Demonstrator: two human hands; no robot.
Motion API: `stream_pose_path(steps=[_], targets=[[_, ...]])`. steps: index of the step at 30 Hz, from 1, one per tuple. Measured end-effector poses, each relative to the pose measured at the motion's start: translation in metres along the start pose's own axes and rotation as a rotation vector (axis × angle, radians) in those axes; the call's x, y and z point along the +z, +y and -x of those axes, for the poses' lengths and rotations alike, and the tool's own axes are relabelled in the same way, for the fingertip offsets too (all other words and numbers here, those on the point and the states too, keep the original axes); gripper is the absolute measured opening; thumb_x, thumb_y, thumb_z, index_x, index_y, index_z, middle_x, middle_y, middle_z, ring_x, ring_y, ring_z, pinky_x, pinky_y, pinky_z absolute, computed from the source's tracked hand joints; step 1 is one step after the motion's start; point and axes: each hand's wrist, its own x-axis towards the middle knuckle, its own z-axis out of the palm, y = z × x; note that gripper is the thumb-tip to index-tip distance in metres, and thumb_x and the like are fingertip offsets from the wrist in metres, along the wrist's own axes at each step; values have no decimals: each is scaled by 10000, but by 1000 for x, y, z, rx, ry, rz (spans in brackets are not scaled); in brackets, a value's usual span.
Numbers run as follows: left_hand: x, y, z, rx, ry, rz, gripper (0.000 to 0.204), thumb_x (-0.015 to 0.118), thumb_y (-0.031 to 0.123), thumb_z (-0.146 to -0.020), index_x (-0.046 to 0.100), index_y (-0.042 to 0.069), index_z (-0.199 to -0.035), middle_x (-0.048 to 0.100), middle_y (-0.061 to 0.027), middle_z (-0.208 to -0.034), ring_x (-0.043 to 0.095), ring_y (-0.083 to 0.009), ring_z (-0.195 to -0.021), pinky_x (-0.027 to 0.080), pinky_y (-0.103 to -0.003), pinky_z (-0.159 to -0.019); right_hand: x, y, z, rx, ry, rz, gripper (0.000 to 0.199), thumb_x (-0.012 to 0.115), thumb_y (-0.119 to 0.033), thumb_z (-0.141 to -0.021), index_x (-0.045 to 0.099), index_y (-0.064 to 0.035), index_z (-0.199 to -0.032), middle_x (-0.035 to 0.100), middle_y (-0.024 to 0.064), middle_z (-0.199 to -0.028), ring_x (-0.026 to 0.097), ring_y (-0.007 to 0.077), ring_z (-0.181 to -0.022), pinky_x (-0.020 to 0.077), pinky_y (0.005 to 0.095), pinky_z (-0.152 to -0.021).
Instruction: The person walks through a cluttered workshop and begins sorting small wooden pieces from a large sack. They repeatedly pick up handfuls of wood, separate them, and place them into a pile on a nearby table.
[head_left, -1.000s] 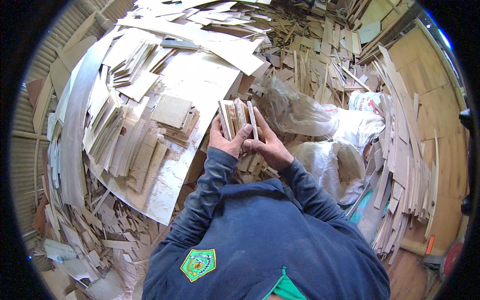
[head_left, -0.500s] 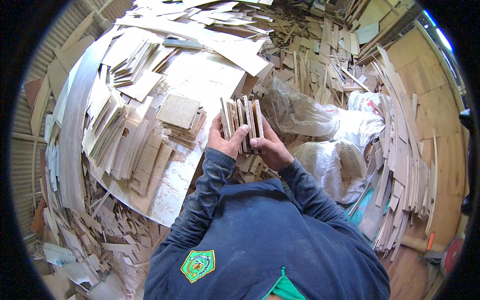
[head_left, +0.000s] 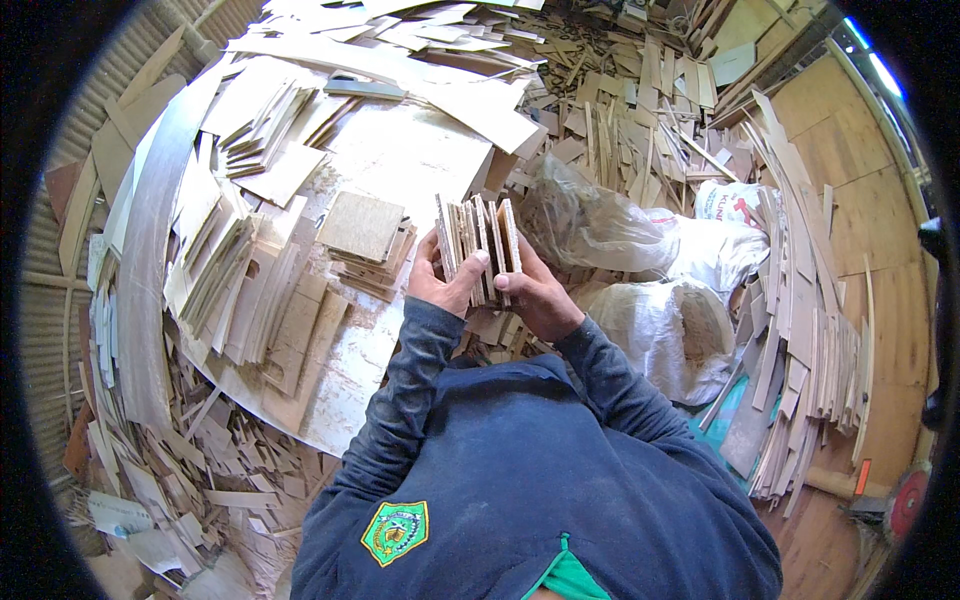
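Observation:
Between my two hands stands a bundle of thin plywood pieces (head_left: 478, 240), held on edge in front of my chest. My left hand (head_left: 440, 280) is closed round the bundle's left side, its thumb across the near edges. On the other side my right hand (head_left: 541, 296) grips the bundle, thumb also on the near edges. A narrow gap shows between the pieces at the right. Left of my hands, a stack of squarish plywood pieces (head_left: 364, 226) lies on the white worktable (head_left: 395, 150).
Leaning rows of plywood offcuts (head_left: 215, 255) cover the table's left part. A saw-like tool (head_left: 366, 88) lies farther back. To the right are white sacks (head_left: 665, 330) and a clear plastic bag (head_left: 590, 215). Long wood strips (head_left: 790, 350) lean beside a plywood wall (head_left: 860, 200).
My hands and the plywood bundle have shifted slightly left. The left pieces sit a little closer together, and both hands keep their grip.

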Motion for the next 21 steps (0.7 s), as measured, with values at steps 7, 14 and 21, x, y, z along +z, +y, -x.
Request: stream_pose_path(steps=[7,14,21], targets=[[0,2,-3,-48,4,-47,716,765,246,-808,398,-68,-1337,597,-173,-1153,597,-211,-1044,492,-339,-913,-3,5,-5,-12,-26,50,998,723,-136,-819,42,-126,-1548,405,170,-1448,461,243,-1276,401,381,-1045],[-5,-4,-6,-8,18,-140,702,769,235,-800,414,-65,-1325,605,-165,-1142,607,-208,-1017,499,-329,-894,-2,6,-7,20,4,73,997,721,-172,-844,16,-121,-1547,394,173,-1454,458,246,-1278,403,382,-1043],[-12,-10,-9,-25,3,-35,671,762,224,-804,426,-59,-1311,619,-150,-1097,613,-196,-987,507,-320,-871,2,10,-11,33,15,24,980,711,-154,-848,26,-126,-1548,393,166,-1453,451,244,-1279,394,374,-1047]])
